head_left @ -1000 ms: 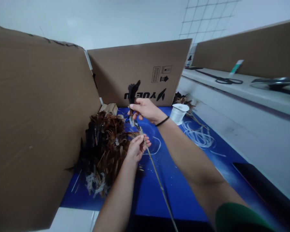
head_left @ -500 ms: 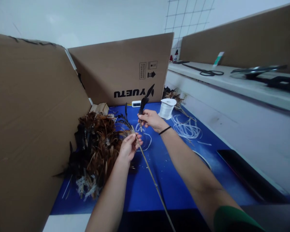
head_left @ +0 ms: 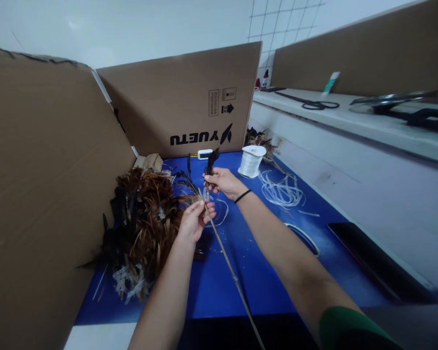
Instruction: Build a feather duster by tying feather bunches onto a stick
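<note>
My left hand (head_left: pixel 194 219) is closed on a long thin stick (head_left: pixel 229 265) just below its top, where dark feathers (head_left: pixel 185 179) fan out to the upper left. The stick slants down toward the bottom edge. Pinched in my right hand (head_left: pixel 221 182) is a small bunch of black feathers (head_left: pixel 210 160), held upright close to the stick's tip. A thin white ribbon loop (head_left: pixel 224 214) lies behind my fingers on the blue tabletop (head_left: pixel 255 277).
Brown and black feathers (head_left: pixel 149 214) are heaped at the left against cardboard (head_left: pixel 47 170). Beyond my right hand stand a white ribbon spool (head_left: pixel 251 162) and loose ribbon (head_left: pixel 282 188). A black flat object (head_left: pixel 379 262) lies right; scissors (head_left: pixel 319 104) rest on the ledge.
My right hand has moved slightly left with the black feathers, closer to the stick's tip. My left hand keeps its hold in nearly the same place. The view has shifted a little.
</note>
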Available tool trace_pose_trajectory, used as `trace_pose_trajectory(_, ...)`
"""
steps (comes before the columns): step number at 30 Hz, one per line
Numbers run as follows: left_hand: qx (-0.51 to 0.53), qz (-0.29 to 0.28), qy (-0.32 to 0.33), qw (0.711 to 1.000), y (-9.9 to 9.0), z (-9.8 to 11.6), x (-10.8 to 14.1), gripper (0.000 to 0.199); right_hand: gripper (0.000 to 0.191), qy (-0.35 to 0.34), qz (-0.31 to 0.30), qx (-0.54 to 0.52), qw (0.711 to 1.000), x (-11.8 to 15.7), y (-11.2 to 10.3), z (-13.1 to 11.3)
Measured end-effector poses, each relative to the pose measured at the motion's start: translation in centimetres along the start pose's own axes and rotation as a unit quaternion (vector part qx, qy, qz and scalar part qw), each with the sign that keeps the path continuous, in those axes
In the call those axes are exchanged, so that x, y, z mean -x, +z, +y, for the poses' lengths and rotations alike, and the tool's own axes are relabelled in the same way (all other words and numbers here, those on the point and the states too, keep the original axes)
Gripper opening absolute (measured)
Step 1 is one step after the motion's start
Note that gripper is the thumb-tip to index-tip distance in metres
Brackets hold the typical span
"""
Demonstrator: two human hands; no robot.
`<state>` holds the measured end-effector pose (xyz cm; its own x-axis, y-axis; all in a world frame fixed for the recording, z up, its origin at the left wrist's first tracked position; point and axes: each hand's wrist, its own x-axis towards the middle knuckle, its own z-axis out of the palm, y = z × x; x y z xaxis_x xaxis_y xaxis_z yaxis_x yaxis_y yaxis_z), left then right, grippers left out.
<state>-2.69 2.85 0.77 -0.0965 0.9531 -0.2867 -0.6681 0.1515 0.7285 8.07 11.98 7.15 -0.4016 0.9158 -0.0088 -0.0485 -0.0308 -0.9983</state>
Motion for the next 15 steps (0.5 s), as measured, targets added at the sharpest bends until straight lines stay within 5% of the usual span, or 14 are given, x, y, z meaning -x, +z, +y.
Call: trace_pose_trajectory(15,-0.024,-0.009,-0.005,1.0,0.09,-0.1,0.17,0.01,0.005,0.024,-0.01,-0.025,0.999,-0.12,0.07,-0.16)
